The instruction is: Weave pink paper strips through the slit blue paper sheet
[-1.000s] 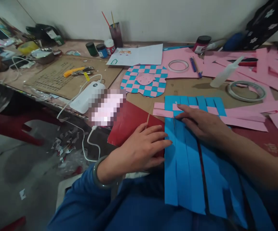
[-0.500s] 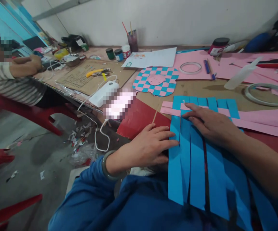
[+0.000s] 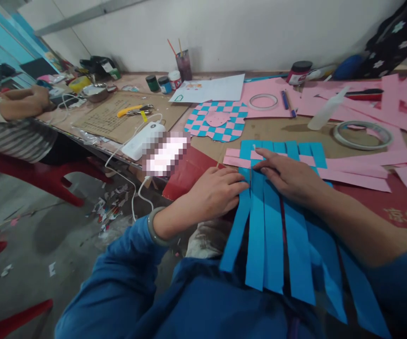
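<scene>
Long blue paper strips [image 3: 274, 226] hang over the table's near edge, joined at the top, where pink strips [image 3: 236, 157] are woven across them. My left hand [image 3: 220, 190] has its fingertips closed on the leftmost blue strip, which slants out to the left. My right hand [image 3: 288, 176] lies on the woven part with its fingers apart, the index finger near the top left corner. Behind my hands a finished-looking blue and pink checkered piece [image 3: 217, 120] lies flat.
White tape rolls [image 3: 363, 135], a glue bottle [image 3: 326, 110], pencils [image 3: 288, 103] and pink paper [image 3: 337, 94] lie at the right. A white power bank [image 3: 143, 140] with a cable is at the left. A person's forearms [image 3: 25, 101] rest farther left.
The leftmost blue strip has swung out to the left, away from the others, with my left hand now closed on it. My right hand stays on the weave. The view has shifted slightly right.
</scene>
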A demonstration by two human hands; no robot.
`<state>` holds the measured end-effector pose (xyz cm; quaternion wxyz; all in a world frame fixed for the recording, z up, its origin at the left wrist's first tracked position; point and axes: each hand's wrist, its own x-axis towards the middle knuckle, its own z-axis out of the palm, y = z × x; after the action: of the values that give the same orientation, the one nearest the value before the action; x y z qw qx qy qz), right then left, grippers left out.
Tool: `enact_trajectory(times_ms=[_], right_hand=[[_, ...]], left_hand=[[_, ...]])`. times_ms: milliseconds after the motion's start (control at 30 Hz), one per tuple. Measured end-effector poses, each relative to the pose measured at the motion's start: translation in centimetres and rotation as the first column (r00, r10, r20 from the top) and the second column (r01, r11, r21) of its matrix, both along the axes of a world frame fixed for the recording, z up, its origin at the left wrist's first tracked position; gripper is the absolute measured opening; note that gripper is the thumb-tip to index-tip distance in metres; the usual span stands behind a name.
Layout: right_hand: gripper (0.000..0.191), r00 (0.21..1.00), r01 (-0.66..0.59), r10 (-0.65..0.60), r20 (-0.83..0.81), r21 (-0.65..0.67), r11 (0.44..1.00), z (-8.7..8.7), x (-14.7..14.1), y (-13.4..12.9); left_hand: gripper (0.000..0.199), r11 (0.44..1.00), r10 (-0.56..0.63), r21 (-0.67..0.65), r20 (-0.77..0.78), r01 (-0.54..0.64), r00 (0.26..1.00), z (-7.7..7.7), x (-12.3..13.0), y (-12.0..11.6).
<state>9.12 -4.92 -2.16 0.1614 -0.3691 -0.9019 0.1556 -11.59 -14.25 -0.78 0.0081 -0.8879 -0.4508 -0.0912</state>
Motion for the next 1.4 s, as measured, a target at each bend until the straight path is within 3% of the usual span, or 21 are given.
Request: enact_trajectory(times_ms=[200, 433, 600, 767, 933, 1133, 1400], right_hand=[[0.052, 1.000, 0.010, -0.010, -0.014, -0.011, 1.000, 0.1, -0.1, 0.0], [0.052, 0.999, -0.011, 0.011, -0.048, -0.006, 1.000, 0.0, -0.1, 0.0], [0.052, 0.999, -0.001, 0.000, -0.050, -0.025, 1.000, 0.0, 0.1, -0.1], [0.050, 0.996, 0.023, -0.018, -0.088, 0.066, 0.998, -0.4, 0.4, 0.5], [0.052, 1.000, -0.020, 0.023, -0.019, 0.116, 0.993, -1.2, 0.2, 1.1], [0.055, 0.998, -0.055, 0.049, 0.050, 0.117, 0.992, -1.7, 0.0, 1.4], [0.056, 0.996, -0.076, 0.070, 0.050, 0.127, 0.989, -1.6, 0.1, 1.4]], left_hand=[[0.027, 0.999, 0.047, 0.001, -0.132, -0.047, 0.990, 0.7, 0.4, 2.1], [0.030, 0.988, 0.095, -0.098, -0.239, -0.121, 0.966, 1.5, 0.8, 3.9], [0.030, 0.989, 0.110, -0.072, -0.233, -0.130, 0.966, 1.1, 0.8, 4.0], [0.030, 0.994, 0.101, -0.026, -0.218, -0.109, 0.971, 0.4, 0.5, 3.9], [0.032, 0.997, 0.076, 0.009, -0.107, -0.075, 0.991, -0.6, 0.0, 4.0], [0.034, 0.970, 0.205, -0.114, -0.078, -0.213, 0.976, -0.7, 0.2, 4.2], [0.034, 0.967, 0.209, -0.135, -0.065, -0.217, 0.976, -0.6, 0.2, 4.1]])
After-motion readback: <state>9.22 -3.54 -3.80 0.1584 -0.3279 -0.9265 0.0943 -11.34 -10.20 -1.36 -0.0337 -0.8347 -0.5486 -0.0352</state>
